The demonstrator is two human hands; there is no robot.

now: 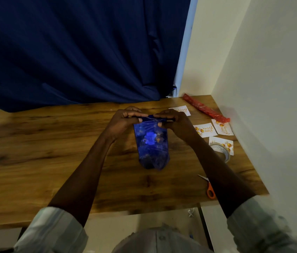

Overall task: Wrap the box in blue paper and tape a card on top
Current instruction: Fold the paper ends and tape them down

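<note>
While both hands work the far end, the box point(151, 143) lies on the wooden table point(53, 143) at mid-table, already covered in shiny blue paper point(155, 152). Long axis runs near-to-far, roughly straight away from the person, near end tilted slightly to the right. Near end of the wrap is folded into a blunt point aimed back at the person; far end is lifted a little where it is being held. Left hand point(124, 119) has fingers curled over the far edge from the left, thumb underneath, pinching the paper. Right hand point(173, 121) mirrors it from the right, fingers curled on the same folded edge; fingertips of the two hands nearly meet over the middle. Paper between them looks pulled taut and creased. Right of the box: four white cards point(205, 130) with gold lettering lying flat, a tape roll point(220, 152) partly hidden behind the right forearm, orange-handled scissors point(208, 188) near the front edge, and a red paper roll point(206, 108) lying diagonally at the far right corner. Dark blue curtain point(71, 52) hangs behind the table.
</note>
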